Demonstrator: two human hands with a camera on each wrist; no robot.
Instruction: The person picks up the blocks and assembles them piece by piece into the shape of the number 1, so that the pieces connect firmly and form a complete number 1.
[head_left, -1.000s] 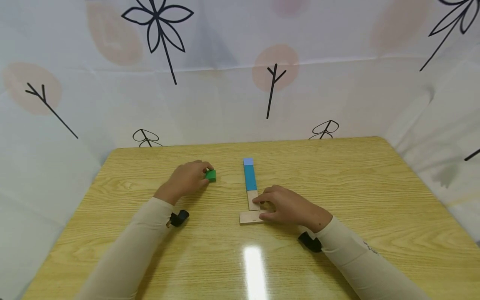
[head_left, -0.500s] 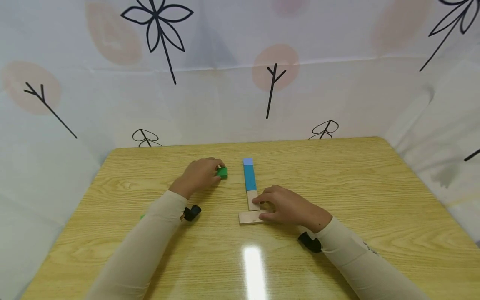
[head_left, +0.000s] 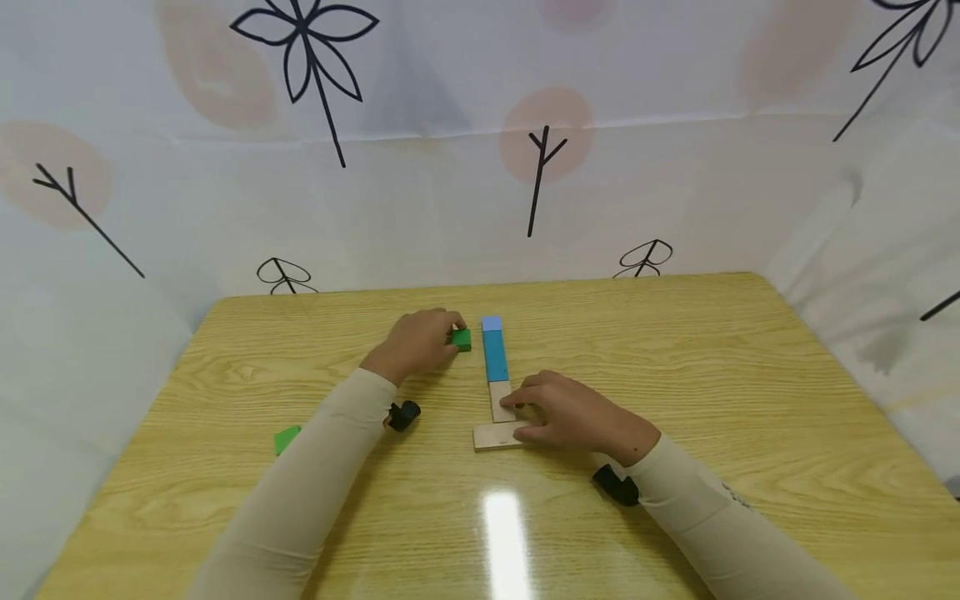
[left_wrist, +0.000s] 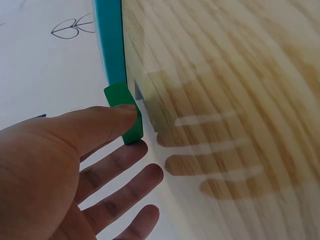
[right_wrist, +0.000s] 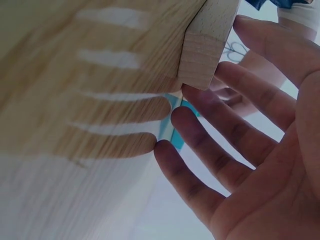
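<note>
In the head view, my left hand [head_left: 422,343] pinches a small green block [head_left: 461,340] left of the upper end of a blue strip. The left wrist view shows the thumb on the green block's face, with the other fingers spread below. My right hand [head_left: 573,415] rests its fingertips on two plain wooden blocks. Its index finger touches the upright wooden block [head_left: 499,412], its thumb the crosswise wooden block [head_left: 495,436], whose right end is hidden. A long blue block [head_left: 495,357] continues the upright line, topped by a small light-blue block [head_left: 491,323].
Another green block [head_left: 285,439] lies at the left, partly hidden by my left sleeve [head_left: 315,475]. The wooden table [head_left: 712,350] ends at a patterned white cloth [head_left: 412,208] behind. Black wrist cameras sit under both wrists.
My left hand has moved right and slightly away from me with the green block, closer to the blue strip. A second green block has come into view behind the sleeve. My right hand stays put.
</note>
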